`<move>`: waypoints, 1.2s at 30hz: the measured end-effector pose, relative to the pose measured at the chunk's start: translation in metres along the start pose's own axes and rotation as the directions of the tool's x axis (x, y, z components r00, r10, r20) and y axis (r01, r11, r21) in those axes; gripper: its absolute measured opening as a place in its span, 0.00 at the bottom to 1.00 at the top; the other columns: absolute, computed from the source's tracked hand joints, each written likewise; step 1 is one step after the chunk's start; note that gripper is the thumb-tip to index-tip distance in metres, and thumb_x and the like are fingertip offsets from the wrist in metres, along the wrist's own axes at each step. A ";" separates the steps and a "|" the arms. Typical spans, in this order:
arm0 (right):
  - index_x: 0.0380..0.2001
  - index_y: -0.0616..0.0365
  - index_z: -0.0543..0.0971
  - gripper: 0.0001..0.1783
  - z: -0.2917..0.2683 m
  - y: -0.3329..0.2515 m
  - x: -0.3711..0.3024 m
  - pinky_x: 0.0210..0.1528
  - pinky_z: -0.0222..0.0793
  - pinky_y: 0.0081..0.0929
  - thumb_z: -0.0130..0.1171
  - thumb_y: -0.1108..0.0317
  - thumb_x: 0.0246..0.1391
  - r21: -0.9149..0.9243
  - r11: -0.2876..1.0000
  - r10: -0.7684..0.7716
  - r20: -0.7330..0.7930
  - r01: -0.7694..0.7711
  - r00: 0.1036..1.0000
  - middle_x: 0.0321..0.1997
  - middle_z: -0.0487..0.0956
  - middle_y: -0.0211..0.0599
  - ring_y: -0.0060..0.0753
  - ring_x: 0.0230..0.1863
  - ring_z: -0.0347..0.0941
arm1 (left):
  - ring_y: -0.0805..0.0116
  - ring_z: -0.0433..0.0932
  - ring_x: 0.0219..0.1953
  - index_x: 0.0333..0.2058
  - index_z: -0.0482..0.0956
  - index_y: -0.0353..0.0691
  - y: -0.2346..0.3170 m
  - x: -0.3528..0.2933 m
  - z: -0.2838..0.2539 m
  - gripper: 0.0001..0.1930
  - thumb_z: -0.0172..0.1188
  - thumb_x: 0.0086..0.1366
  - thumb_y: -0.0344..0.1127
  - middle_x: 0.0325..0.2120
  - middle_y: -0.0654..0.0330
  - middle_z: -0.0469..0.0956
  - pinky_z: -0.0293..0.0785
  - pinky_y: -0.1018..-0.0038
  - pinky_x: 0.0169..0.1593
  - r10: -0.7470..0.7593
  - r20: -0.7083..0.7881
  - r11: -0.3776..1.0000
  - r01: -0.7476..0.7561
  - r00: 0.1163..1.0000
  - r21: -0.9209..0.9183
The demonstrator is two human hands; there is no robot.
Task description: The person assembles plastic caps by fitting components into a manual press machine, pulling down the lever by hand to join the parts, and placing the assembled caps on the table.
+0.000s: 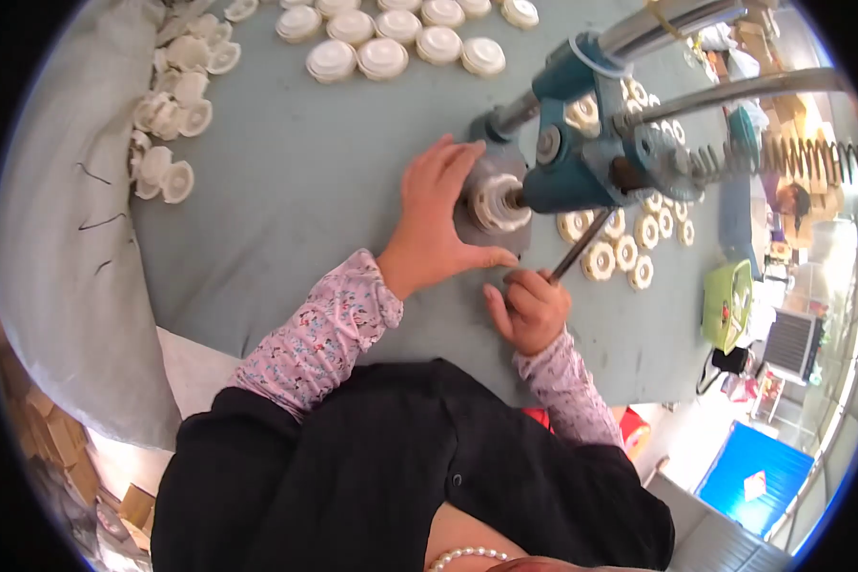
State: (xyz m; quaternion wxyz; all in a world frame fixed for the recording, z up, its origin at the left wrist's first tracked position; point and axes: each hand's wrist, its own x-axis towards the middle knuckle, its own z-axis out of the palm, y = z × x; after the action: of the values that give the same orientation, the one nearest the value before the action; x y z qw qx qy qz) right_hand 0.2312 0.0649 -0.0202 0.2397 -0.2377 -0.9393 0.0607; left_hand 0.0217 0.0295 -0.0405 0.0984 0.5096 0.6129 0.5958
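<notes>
A green hand-lever press (582, 157) stands on the grey-green tabletop, right of centre. Under its ram, on the metal base, sits a round white plastic part (496, 203) with a scalloped rim. My left hand (439, 214) curves around the near and left side of this part, thumb and fingers spread wide. Whether its fingertips touch the part or the press base, I cannot tell. Close by on the right, my right hand (532, 307) is wrapped around the end of the press's metal lever (582, 246), which slants up to the press head.
Rows of round white caps (383, 59) lie at the far edge. Open white lids (176, 181) are heaped along the left, beside a grey cloth-covered bulge (76, 229). Several scalloped white parts (625, 254) lie right of the press. A green basket (727, 305) stands beyond the table's right edge.
</notes>
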 end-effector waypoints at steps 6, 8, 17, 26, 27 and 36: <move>0.17 0.59 0.77 0.12 -0.100 -0.004 -0.001 0.29 0.73 0.36 0.71 0.73 0.47 0.749 0.660 -0.193 0.249 -0.062 0.949 0.30 0.84 0.44 0.42 0.29 0.82 | 0.43 0.76 0.56 0.55 0.80 0.33 -0.113 0.089 -0.102 0.24 0.66 0.67 0.43 0.53 0.45 0.78 0.72 0.53 0.59 0.265 -0.334 0.799 -0.012 0.905 0.601; 0.18 0.68 0.81 0.13 -0.096 0.010 -0.026 0.18 0.68 0.31 0.71 0.71 0.49 0.831 -0.021 -0.035 -0.557 0.556 0.830 0.26 0.84 0.49 0.39 0.16 0.78 | 0.43 0.80 0.46 0.47 0.84 0.35 -0.146 0.101 -0.117 0.17 0.63 0.68 0.41 0.43 0.46 0.82 0.75 0.52 0.50 0.053 -0.354 0.793 0.176 0.934 0.584; 0.67 0.65 0.71 0.35 -0.004 0.081 0.017 0.71 0.62 0.37 0.68 0.68 0.57 0.635 0.678 0.450 0.043 -0.372 0.892 0.64 0.76 0.44 0.38 0.66 0.71 | 0.45 0.79 0.50 0.42 0.87 0.38 -0.139 0.076 -0.079 0.15 0.68 0.63 0.43 0.45 0.49 0.81 0.74 0.53 0.54 -0.029 -0.373 0.857 0.215 0.928 0.469; 0.64 0.65 0.73 0.38 0.032 0.054 0.019 0.73 0.60 0.40 0.72 0.67 0.50 0.666 0.693 0.378 -0.008 -0.277 0.926 0.69 0.74 0.48 0.47 0.73 0.66 | 0.50 0.80 0.45 0.51 0.82 0.37 -0.093 0.051 -0.082 0.25 0.75 0.58 0.41 0.41 0.53 0.81 0.76 0.57 0.54 0.039 -0.246 0.935 0.052 0.969 0.352; 0.63 0.65 0.74 0.36 0.031 0.058 0.010 0.73 0.60 0.41 0.70 0.67 0.50 0.662 0.711 0.411 -0.119 -0.236 0.904 0.69 0.73 0.49 0.50 0.73 0.65 | 0.53 0.81 0.44 0.54 0.80 0.37 -0.083 0.045 -0.080 0.27 0.75 0.58 0.38 0.41 0.54 0.82 0.77 0.59 0.52 -0.163 -0.141 0.973 0.182 0.977 0.138; 0.68 0.61 0.71 0.45 -0.021 0.065 -0.013 0.81 0.37 0.57 0.68 0.51 0.50 -0.162 0.938 0.290 -0.109 -0.305 0.951 0.78 0.64 0.50 0.64 0.80 0.52 | 0.63 0.83 0.48 0.54 0.86 0.43 -0.004 0.022 -0.068 0.25 0.74 0.54 0.23 0.45 0.58 0.83 0.79 0.67 0.53 0.055 0.366 0.950 0.064 0.929 -0.305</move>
State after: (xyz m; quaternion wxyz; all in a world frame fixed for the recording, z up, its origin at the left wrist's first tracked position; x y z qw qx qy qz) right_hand 0.2785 0.1153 -0.0224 0.2447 -0.3998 -0.8833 0.0028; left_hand -0.0398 0.0040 -0.0150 0.2925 0.5893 0.4826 0.5781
